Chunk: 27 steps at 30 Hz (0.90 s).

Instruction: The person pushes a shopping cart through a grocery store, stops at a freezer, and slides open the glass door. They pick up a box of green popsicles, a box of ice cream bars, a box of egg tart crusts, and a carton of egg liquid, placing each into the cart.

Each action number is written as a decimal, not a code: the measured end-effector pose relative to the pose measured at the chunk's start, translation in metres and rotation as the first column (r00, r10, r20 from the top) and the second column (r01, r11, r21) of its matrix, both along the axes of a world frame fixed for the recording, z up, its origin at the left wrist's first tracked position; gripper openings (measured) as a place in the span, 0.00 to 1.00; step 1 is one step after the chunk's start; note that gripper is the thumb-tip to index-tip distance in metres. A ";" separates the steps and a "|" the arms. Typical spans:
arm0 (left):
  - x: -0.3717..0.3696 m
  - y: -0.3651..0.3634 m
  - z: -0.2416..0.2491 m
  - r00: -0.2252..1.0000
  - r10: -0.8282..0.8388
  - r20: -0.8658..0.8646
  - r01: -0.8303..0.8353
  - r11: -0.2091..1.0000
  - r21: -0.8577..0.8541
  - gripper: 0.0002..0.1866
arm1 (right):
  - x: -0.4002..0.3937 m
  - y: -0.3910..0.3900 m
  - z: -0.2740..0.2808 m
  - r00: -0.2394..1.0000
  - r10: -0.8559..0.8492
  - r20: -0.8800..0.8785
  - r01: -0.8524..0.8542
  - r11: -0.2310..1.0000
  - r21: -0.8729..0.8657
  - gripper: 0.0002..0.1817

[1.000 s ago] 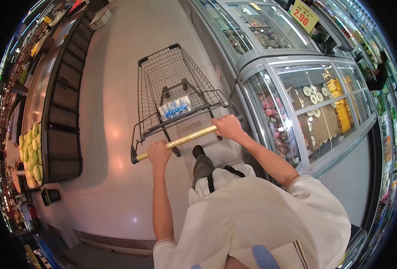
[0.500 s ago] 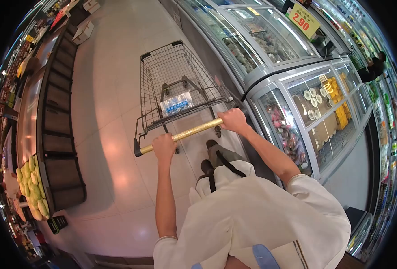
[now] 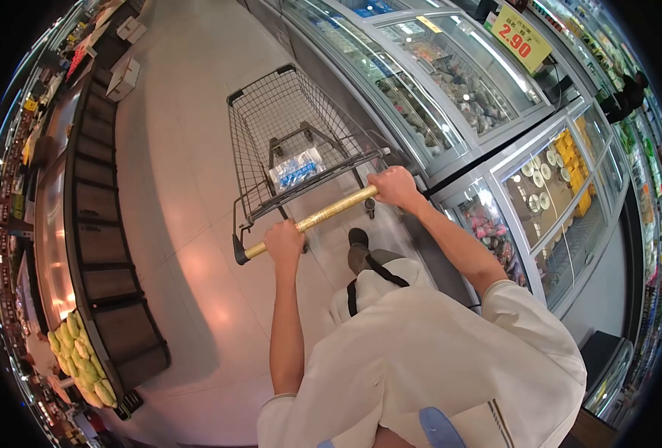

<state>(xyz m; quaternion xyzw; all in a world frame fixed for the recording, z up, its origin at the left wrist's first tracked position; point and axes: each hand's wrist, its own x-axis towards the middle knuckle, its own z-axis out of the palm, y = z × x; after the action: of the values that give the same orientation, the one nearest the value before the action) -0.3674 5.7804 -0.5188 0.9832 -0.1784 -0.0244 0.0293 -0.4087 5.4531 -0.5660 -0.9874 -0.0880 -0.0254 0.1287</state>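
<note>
Both of my hands are wrapped round the gold-coloured handle bar (image 3: 331,215) of a wire shopping cart (image 3: 243,160). My left hand (image 3: 284,240) grips it near its left end, close to the black end piece. Toward the right end, my right hand (image 3: 397,188) is closed on the same bar. Inside the cart, at the end near me, lies a clear plastic pack with blue print (image 3: 297,169); its contents are too small to make out. The rest of the basket shows bare wire mesh.
Glass-lidded freezer cases (image 3: 462,138) run along the right, close to the cart. A yellow 2.90 price sign (image 3: 521,39) stands above them. On the left is a dark display stand (image 3: 103,257) with pale green produce (image 3: 81,358) and white boxes (image 3: 124,78). A person (image 3: 630,97) is far right.
The cart and I have moved forward along the aisle, and the freezers and produce have shifted nearer. My feet have changed position in a step. Both hands keep their grip.
</note>
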 end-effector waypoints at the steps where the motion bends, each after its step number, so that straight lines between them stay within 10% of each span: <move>1: 0.009 -0.002 -0.002 1.000 -0.003 0.005 0.003 1.000 -0.002 0.05 | 0.011 -0.002 0.003 1.000 -0.010 -0.025 0.009 1.000 -0.025 0.09; 27: 0.232 -0.053 -0.013 0.998 0.013 -0.056 -0.013 1.000 -0.002 0.07 | 0.246 -0.041 0.001 0.970 -0.114 -0.215 0.105 0.993 -0.053 0.10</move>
<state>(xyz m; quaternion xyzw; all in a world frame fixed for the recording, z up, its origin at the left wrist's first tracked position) -0.1351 5.7276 -0.5315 0.9832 -0.1712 -0.0517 0.0355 -0.1632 5.4119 -0.5651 -0.9901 -0.0192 0.0774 0.1156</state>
